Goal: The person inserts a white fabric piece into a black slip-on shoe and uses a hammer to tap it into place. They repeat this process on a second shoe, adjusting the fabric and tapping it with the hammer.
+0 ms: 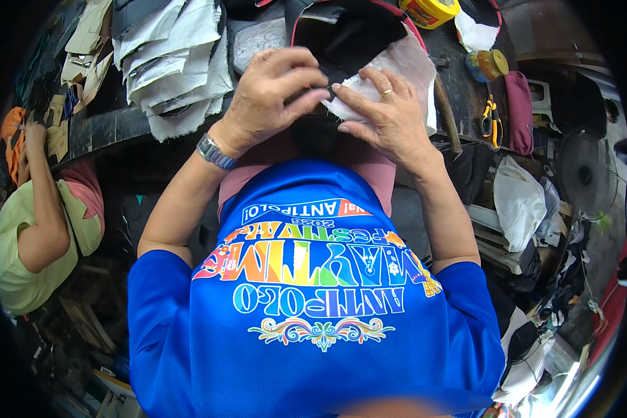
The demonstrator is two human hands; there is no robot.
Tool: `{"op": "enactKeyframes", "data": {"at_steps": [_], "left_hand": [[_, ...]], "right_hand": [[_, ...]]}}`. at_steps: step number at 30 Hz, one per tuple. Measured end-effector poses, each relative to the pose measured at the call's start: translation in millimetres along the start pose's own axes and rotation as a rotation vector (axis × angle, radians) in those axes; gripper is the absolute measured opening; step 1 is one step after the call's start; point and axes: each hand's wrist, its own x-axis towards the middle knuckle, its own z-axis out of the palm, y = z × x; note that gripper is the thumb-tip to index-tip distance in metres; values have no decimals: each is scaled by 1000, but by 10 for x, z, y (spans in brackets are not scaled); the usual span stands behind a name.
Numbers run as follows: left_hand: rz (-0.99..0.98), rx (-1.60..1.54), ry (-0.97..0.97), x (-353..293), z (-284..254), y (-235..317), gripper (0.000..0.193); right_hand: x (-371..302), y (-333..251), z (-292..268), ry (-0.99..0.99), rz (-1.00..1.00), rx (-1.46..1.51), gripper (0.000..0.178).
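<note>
A black panel with red edging (348,42) lies on the dark worktable in front of me. Over its right part is a piece of whitish fabric (414,66) with a frayed edge. My right hand (391,115) rests on this fabric, its fingers spread and pressing down; a ring is on one finger. My left hand (275,97) hovers by the fabric's left corner. Its fingers are bent, and a gap shows between them and the thumb. A tiny reddish spot shows between them, too small to name.
A stack of white fabric pieces (177,76) lies on the left. To the right are a yellow tub (428,10), a jar (486,65), orange-handled pliers (491,120), a maroon pouch (520,111) and a wooden handle (447,115). At far left, a co-worker's arm (45,209) reaches to an orange cloth (12,139).
</note>
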Motion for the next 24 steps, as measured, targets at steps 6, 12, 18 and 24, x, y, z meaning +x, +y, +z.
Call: {"op": "enactKeyframes", "data": {"at_steps": [6, 12, 18, 24], "left_hand": [[-251, -205, 461, 378, 144, -186, 62], [-707, -984, 278, 612, 283, -418, 75], [-380, -402, 291, 575, 363, -455, 69], [-379, -351, 314, 475, 436, -481, 65]], "right_hand": [[-67, -40, -5, -16, -15, 43, 74], [-123, -65, 31, 23, -40, 62, 76], [-332, 120, -135, 310, 209, 733, 42], [-648, 746, 70, 245, 690, -260, 41]]}}
